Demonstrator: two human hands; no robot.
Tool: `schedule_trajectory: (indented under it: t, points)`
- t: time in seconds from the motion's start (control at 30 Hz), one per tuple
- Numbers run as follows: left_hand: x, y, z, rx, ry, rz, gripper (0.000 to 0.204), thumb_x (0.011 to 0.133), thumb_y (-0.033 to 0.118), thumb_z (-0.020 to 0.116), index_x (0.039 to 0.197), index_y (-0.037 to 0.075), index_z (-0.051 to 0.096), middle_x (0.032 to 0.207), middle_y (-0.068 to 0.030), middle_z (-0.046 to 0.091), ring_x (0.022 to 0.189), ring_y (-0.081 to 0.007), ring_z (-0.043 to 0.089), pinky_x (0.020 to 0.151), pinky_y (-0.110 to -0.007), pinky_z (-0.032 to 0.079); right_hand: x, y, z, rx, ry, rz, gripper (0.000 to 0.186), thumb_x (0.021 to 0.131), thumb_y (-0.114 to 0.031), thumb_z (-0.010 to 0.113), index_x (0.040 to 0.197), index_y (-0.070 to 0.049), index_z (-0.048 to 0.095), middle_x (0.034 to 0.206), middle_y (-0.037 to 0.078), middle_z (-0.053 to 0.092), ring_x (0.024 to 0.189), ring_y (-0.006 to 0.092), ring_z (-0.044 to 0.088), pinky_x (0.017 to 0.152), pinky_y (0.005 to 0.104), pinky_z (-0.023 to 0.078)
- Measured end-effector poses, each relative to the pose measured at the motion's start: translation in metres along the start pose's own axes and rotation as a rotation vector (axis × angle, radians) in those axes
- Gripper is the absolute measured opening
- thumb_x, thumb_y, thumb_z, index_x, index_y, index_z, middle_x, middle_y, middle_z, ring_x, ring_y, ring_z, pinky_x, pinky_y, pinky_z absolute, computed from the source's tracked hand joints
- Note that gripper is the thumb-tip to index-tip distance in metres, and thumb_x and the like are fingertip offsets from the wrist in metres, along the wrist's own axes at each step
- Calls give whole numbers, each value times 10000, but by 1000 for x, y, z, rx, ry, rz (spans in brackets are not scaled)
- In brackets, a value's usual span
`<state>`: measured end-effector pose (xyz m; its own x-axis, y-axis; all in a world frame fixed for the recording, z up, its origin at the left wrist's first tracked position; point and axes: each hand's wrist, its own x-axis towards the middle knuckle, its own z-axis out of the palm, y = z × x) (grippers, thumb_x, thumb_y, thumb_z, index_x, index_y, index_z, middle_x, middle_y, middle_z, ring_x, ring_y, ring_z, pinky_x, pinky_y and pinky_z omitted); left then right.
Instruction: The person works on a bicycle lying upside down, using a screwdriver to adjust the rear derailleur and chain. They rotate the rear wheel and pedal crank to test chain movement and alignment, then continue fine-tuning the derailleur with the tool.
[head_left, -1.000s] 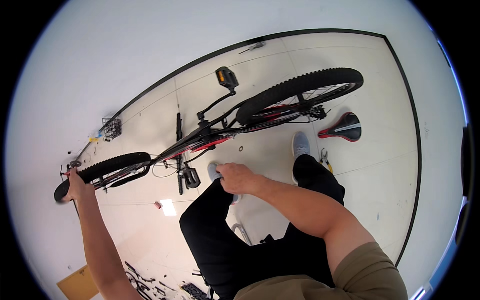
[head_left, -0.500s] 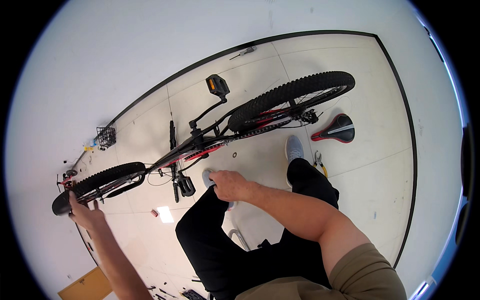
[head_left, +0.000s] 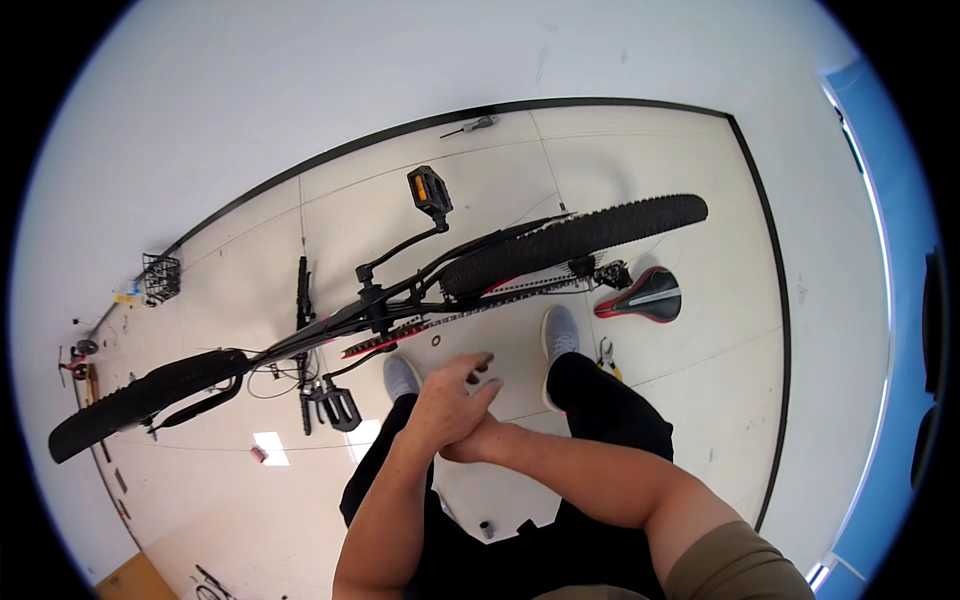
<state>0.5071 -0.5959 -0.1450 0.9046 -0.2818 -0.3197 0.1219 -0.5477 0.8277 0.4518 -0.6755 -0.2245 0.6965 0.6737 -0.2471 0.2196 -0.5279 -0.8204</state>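
My left hand (head_left: 452,402) is held out in front of me with its fingers apart and holds nothing. Just below it, my right hand (head_left: 470,444) crosses under the left wrist, touching or nearly touching it; its fingers are hidden. Beyond both hands stands an upside-down bicycle with a black and red frame (head_left: 372,308). Its knobby rear wheel (head_left: 580,238) is up at the right, and its front wheel (head_left: 150,395) reaches far left. A black pedal (head_left: 340,406) is the bicycle part nearest my hands; a second pedal (head_left: 429,193) points away.
A black and red saddle (head_left: 648,296) lies on the floor right of my feet, with yellow-handled pliers (head_left: 608,362) nearby. A screwdriver-like tool (head_left: 472,127) rests along the wall. A small metal ring (head_left: 436,341) lies near my left shoe. A wire basket (head_left: 161,279) stands far left.
My left hand has let go of the front wheel and come back to the middle. My right hand has left my knee and met the left wrist. The rear wheel has shifted in view.
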Motion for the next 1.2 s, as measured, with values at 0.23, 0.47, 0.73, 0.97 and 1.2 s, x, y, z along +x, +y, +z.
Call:
schedule_trajectory:
  t: [0.23,0.47,0.73,0.97,1.2]
  points:
    - [26,-16,6,316,-245,-8,390,874,272,727,1174,25,701,1164,-174,708,1096,-368,657,993,-459,496,2,-35,-40,-19,-280,62,352,961,-289,577,1240,-82,629,1288,162,624,1242,339,548,1076,494,389]
    - [36,-25,19,276,-151,130,356,849,234,739,1141,33,699,1073,-184,711,1013,-381,670,915,-474,513,3,-28,-23,-112,-297,48,361,975,-377,558,1231,-131,621,1251,118,631,1209,300,570,1035,478,423]
    - [53,-10,15,263,-244,14,386,860,222,743,1168,-4,692,1172,-214,695,1096,-399,651,961,-443,518,4,-20,-9,-11,-129,73,397,936,-393,602,1212,-108,624,1247,140,635,1210,323,574,1031,487,429]
    - [54,-21,11,245,-178,25,380,853,181,754,1165,-26,691,1148,-237,699,1079,-400,664,947,-433,526,3,-37,-35,45,-193,91,364,864,-314,632,1098,-41,686,1162,219,684,1145,383,629,1018,519,462]
    - [54,-23,12,267,-156,27,377,860,190,754,1167,-18,692,1114,-234,707,1012,-384,688,872,-425,552,1,-41,-38,40,-71,67,307,829,-267,647,1010,-25,704,1069,219,706,1030,375,671,906,494,534]
